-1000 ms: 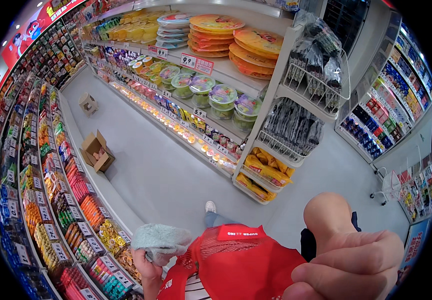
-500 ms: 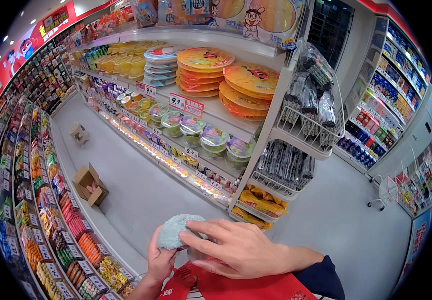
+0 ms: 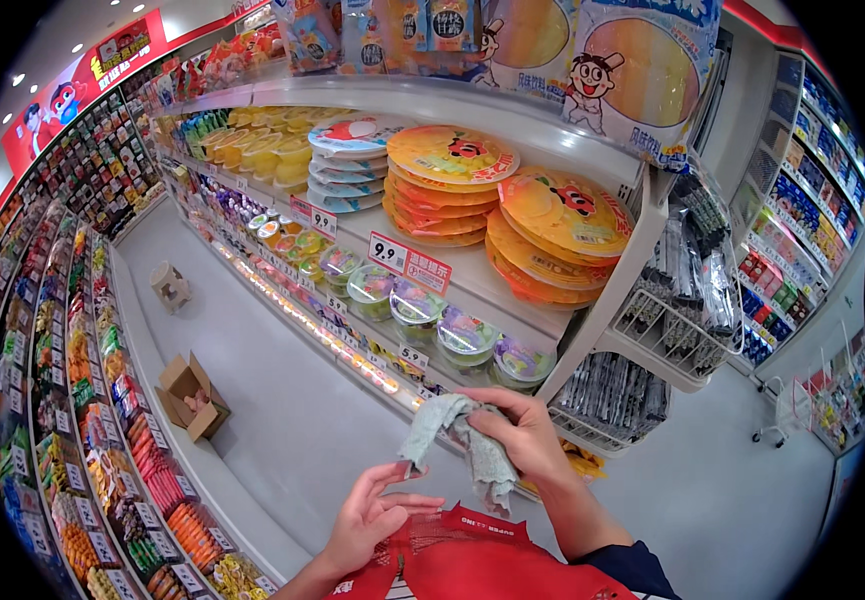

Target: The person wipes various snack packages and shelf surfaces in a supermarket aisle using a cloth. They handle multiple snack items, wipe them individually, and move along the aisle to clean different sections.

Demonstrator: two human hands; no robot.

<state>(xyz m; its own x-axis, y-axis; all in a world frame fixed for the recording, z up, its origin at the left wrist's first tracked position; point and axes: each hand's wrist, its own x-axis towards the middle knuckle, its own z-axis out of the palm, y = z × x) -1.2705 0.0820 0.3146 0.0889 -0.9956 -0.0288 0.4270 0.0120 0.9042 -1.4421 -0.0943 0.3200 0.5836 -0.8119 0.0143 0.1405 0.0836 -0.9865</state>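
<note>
A pale grey-green cloth (image 3: 485,460) hangs in loose folds from my right hand (image 3: 524,432), pinched between thumb and fingers. My left hand (image 3: 377,520) is just to its lower left, palm turned up and fingers apart. The left index fingertip is at the cloth's left end, by a small dark edge I cannot make out; whether it touches is unclear. Both hands are above a red apron (image 3: 482,565), in front of the shelf's lower edge.
A white shelf unit (image 3: 512,125) carries stacked round orange packs (image 3: 452,160) and lidded cups (image 3: 417,305). Wire baskets (image 3: 662,325) of black packets hang at its end. An open cardboard box (image 3: 192,400) and a beige stool-like object (image 3: 169,287) stand on the floor. Candy bins (image 3: 152,450) line the left.
The cloth, bunched over my left hand before, now hangs from my right hand, farther right. My left hand has opened below it. My view has moved closer to the shelf.
</note>
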